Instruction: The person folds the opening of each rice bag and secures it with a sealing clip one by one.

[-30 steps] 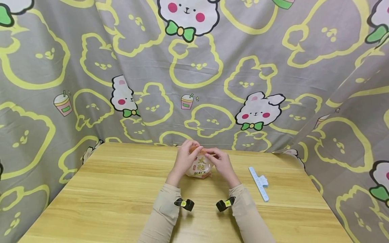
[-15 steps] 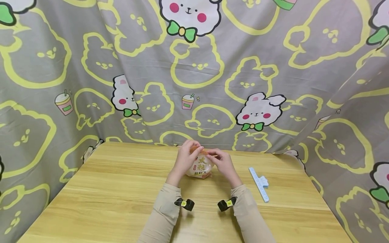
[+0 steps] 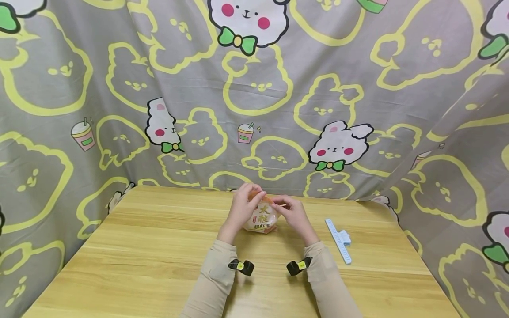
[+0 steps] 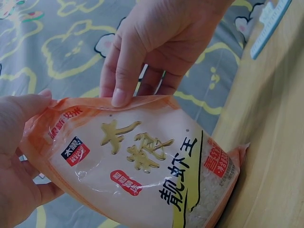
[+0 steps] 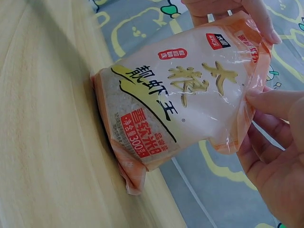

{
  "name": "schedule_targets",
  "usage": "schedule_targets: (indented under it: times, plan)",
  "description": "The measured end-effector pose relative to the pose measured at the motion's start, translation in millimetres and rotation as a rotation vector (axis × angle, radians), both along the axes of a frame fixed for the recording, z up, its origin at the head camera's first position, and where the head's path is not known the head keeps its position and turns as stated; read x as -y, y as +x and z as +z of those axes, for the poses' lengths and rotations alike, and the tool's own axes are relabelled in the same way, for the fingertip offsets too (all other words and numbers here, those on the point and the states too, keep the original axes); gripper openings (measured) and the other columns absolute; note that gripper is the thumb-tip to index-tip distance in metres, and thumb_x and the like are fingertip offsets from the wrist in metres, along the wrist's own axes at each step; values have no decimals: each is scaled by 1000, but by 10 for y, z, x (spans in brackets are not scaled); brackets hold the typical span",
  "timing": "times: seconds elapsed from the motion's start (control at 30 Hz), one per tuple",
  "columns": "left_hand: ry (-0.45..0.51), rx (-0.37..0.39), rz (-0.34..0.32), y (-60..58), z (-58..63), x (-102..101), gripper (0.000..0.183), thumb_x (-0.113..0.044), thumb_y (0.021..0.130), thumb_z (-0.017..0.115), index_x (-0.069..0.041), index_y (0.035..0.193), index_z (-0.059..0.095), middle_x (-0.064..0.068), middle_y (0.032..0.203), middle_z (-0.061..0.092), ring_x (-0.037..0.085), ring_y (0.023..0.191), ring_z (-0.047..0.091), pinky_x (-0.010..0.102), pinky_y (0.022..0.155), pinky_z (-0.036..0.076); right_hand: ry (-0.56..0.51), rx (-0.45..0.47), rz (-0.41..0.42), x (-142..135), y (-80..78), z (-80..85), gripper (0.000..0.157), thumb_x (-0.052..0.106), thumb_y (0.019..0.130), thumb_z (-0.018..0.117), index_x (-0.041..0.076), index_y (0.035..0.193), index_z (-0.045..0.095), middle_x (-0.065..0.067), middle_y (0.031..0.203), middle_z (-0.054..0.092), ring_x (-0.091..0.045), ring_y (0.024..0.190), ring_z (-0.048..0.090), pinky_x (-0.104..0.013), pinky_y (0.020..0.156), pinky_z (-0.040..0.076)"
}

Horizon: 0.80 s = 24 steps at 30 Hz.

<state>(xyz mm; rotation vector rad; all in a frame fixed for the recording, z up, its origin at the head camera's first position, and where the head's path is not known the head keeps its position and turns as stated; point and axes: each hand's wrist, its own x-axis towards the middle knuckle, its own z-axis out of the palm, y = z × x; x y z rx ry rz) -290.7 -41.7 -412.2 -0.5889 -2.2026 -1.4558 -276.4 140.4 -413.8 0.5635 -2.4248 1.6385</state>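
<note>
A small bag of rice [image 3: 263, 218], orange at its top and base with gold and black lettering, stands on the wooden table between both hands. My left hand [image 3: 241, 207] holds its upper left corner; in the left wrist view the thumb lies in front of the orange edge and the fingers behind. Along the same top edge, toward the right, my right hand [image 3: 292, 214] pinches the film between thumb and fingers, as the right wrist view shows. White grains are visible through the bag's lower window [image 5: 114, 95]. The right corner of the top edge droops free below the right hand.
A light blue bag clip [image 3: 338, 241] lies on the table [image 3: 159, 265] to the right of the hands. Behind the table hangs a grey patterned curtain [image 3: 270, 119]. Each sleeve carries a small black wrist camera [image 3: 241, 266].
The right hand has slid slightly to the right along the bag's top edge. The left hand, bag and clip keep their places.
</note>
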Motion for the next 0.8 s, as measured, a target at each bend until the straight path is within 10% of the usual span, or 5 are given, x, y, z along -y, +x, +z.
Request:
schedule_targets:
  times: [0.8]
  plan:
    - [-7,3,5,-12,-7,3,12,-20,93,66,-8,92,63,9,100,63,24,106,63,41,94,54,40,62,23,-83,-44,-27,18,5,93,64,-6,106,68,-24,102,70,-27,92,66,-18,74,52]
